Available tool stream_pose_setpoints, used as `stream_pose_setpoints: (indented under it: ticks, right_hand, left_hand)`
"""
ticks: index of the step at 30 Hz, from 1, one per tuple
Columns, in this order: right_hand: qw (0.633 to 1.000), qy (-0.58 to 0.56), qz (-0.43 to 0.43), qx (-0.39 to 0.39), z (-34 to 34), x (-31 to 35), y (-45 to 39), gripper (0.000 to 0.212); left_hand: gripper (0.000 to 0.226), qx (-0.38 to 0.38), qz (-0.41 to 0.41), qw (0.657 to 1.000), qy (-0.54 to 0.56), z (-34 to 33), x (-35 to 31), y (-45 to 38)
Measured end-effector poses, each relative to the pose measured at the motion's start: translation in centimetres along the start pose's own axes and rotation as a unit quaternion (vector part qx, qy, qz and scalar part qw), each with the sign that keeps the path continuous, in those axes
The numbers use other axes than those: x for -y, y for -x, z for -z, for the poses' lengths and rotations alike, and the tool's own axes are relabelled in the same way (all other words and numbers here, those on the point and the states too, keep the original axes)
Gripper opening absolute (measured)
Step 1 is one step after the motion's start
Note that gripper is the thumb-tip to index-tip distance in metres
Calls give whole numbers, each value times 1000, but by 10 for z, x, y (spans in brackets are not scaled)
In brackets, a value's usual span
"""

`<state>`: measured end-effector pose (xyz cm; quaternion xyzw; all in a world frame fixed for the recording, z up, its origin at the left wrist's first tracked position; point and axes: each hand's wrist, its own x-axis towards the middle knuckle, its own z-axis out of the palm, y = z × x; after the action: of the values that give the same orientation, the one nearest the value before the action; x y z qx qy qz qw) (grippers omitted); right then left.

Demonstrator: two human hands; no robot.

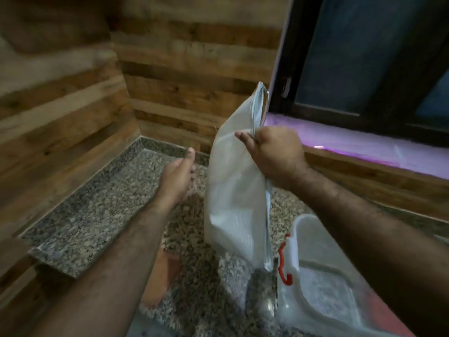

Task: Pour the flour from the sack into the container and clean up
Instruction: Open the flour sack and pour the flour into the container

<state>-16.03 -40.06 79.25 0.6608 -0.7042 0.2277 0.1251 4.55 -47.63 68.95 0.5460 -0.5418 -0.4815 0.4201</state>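
A white woven flour sack hangs upright above the speckled granite counter. My right hand grips its upper edge, fingers curled round the fabric. My left hand is stretched out just left of the sack, fingers straight, a small gap between it and the sack. A clear plastic container with a red latch sits at the lower right, partly under my right forearm; its inside is blurred.
Wood-plank walls enclose the counter's back and left sides. A dark window with a pale sill is at the right. An orange-brown flat object lies on the counter below my left forearm.
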Motion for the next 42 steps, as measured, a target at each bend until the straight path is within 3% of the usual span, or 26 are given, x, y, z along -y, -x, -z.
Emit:
stream_pose_setpoints:
  ticks: [3,6,9,13,15,17,22,26,30,33,38,42]
  right_hand:
    - [997,18,51,-55,37,3,-10,66]
    - [990,53,100,-84,66,0,-13,77]
    - [977,79,160,-119,94,-14,-13,83]
    - [947,107,252,-169,113,-36,-6,79]
    - [938,101,276,-186,119,-45,1,77]
    - [941,79,267,-192,128,-54,11,82]
    - [955,19,222,-194,148,-82,37,77]
    - [966,-60,191,-161,162,-89,60,76]
    - [969,-184,104,-128,168,-97,70,73]
    - [959,-268,52,-76,165,-105,77,70]
    - [947,-320,31,-20,150,-120,98,29]
    - [927,-376,-3,9,128,-136,115,38]
  left_hand:
    - [60,4,47,999,9,-11,-32,-31]
    - [74,136,127,980,72,-25,-61,-49]
    - [93,223,140,960,94,-39,-85,-51]
    - [70,264,105,946,156,-51,-99,-46]
    - [45,232,125,957,117,-54,-91,-51]
    - [37,224,125,961,101,-52,-91,-37]
    - [48,243,104,955,134,-43,-132,12]
    - [39,190,65,963,181,-29,-170,33]
    - [32,151,33,968,199,-25,-206,63]
    - [34,105,-8,980,169,-29,-225,89]
    - [33,82,-18,985,149,-43,-236,125]
    - [37,77,-25,990,114,-57,-230,131]
